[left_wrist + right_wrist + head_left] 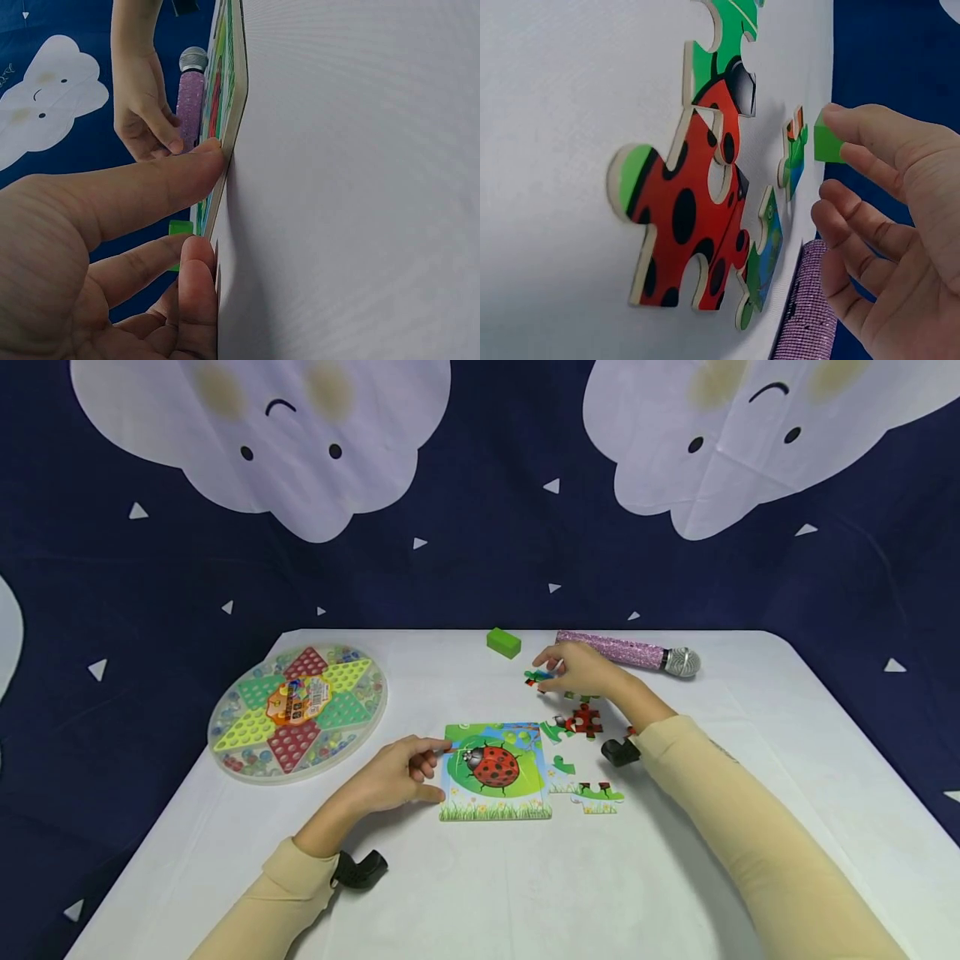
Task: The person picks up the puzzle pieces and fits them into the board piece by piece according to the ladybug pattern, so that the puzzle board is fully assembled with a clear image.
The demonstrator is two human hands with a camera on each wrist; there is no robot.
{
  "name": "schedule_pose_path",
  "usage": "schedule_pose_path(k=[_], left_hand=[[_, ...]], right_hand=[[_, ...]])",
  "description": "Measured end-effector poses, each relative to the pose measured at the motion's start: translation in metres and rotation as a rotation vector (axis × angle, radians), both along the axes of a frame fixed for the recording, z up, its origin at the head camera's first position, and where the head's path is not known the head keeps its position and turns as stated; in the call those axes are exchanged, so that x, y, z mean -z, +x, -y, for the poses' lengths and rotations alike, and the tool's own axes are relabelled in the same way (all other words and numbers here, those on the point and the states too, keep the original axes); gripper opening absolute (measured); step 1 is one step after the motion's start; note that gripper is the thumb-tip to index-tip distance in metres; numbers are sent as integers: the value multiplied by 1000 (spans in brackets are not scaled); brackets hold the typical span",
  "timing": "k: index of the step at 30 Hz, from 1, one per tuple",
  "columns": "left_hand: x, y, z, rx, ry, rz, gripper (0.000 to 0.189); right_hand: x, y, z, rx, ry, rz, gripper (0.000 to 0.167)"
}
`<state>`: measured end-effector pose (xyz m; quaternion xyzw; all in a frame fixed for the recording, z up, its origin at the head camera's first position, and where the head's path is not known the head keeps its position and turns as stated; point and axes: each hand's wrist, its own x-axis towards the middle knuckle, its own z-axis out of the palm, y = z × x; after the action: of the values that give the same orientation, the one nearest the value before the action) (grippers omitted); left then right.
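Observation:
A square ladybug picture board (495, 770) lies flat on the table. At its left edge, my left hand (401, 772) touches it with the extended thumb and index finger; the other fingers curl in. The left wrist view shows the thumb (150, 191) against the board's side. My right hand (581, 668) is over the far side of the loose pieces, fingers loosely bent and holding nothing. Just beyond its fingertips in the right wrist view lies a green-and-blue puzzle piece (793, 157). Red spotted ladybug pieces (686, 217) lie closer to that wrist.
More puzzle pieces (598, 797) lie right of the board. A green block (503, 642) and a pink glittery microphone (630, 652) are at the table's far edge. On the left is a round Chinese checkers board (251, 731) with marbles. A dark cloud-patterned cloth (480, 577) hangs behind.

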<state>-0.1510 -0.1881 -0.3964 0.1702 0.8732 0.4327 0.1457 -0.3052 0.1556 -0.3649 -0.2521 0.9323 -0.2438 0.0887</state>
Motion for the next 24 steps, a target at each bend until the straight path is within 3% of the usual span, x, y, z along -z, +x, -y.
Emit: schedule_pose_path(k=[8, 18, 24], left_hand=[[0, -1, 1, -5, 3, 18, 74], [0, 0, 1, -1, 0, 15, 75], [0, -1, 1, -6, 0, 17, 75]], right_hand=[[1, -3, 0, 4, 28, 14, 51], [3, -3, -1, 31, 48, 98, 55], [4, -7, 0, 26, 85, 83, 60]])
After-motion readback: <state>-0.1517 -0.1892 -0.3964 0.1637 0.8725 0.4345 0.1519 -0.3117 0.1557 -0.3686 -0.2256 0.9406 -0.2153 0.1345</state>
